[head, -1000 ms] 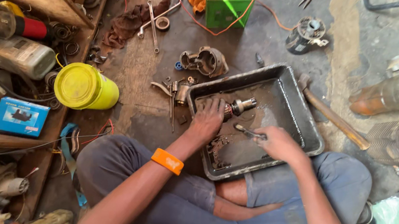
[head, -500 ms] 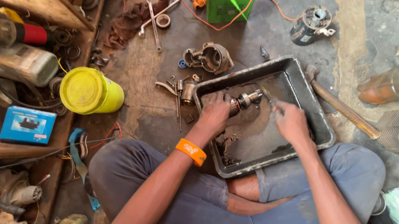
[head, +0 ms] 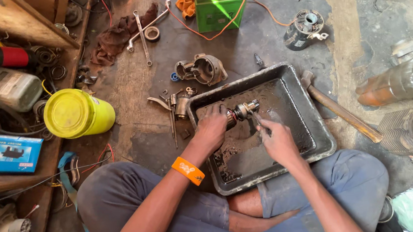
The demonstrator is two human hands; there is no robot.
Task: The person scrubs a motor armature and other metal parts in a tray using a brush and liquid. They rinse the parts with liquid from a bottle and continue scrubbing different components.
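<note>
From the head camera, you sat cross-legged on the floor with the greasy metal tray against your knees. Your left hand was closed around the small geared shaft assembly, pinning it to the tray bottom at about the tray's 11 o'clock. Your right hand was curled around a thin tool whose tip met the shaft's geared end; what kind of tool it was could not be made out.

To work that part well, I judge you needed the left grip firm and low so the shaft could not roll, and the tool strokes short, kept over the tray so the dirt stayed inside it.

Outside the tray, a hammer lay at its 3 o'clock, touching the rim. A metal housing sat at 11 o'clock, a yellow tub well apart at 9 o'clock, and a green box at 12 o'clock.
</note>
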